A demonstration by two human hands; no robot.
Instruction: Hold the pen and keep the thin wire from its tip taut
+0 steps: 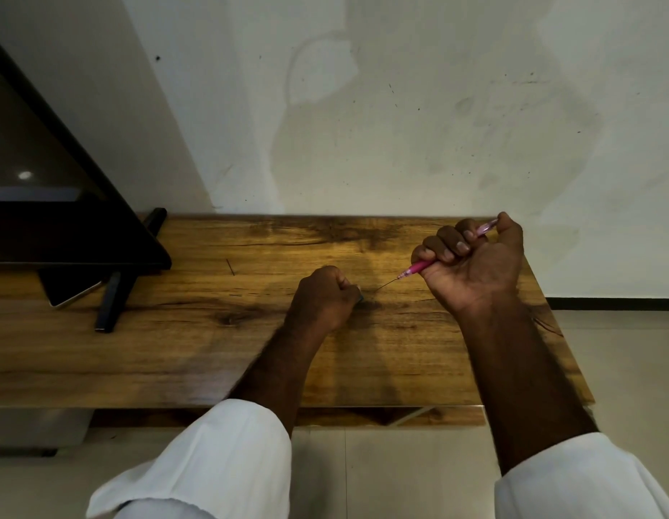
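Nearest you, two white sleeves (213,462) frame the view, forearms running out over the wooden desk (175,350).

Your left hand (325,297) sits near the desk's middle, fingers curled tight. A small dark, bluish thing (360,298) peeks out at its fingertips on the 3 o'clock side; what it is you cannot tell from here.

At about 2 o'clock from that hand, your right hand (475,264) is raised above the desk, fist wrapped round a pink pen (419,267). All four fingers fold over the barrel and the thumb closes at the far end. The pen's long axis runs from 2 o'clock down to 8 o'clock: the clear pink tail sticks out past the thumb, and a thin dark needle-like tip (387,284) points towards the left hand, stopping just short of it.

Judge it as light, stiff plastic with a smooth, somewhat slippery barrel, and a fine tip likely to bend or snap under side load. Hold it on the barrel, clear of the tip.

Farther off at 10 o'clock stands a dark monitor (63,204) on its stand, with a phone (68,290) lying under its edge. Behind it all is a stained white wall (400,106).
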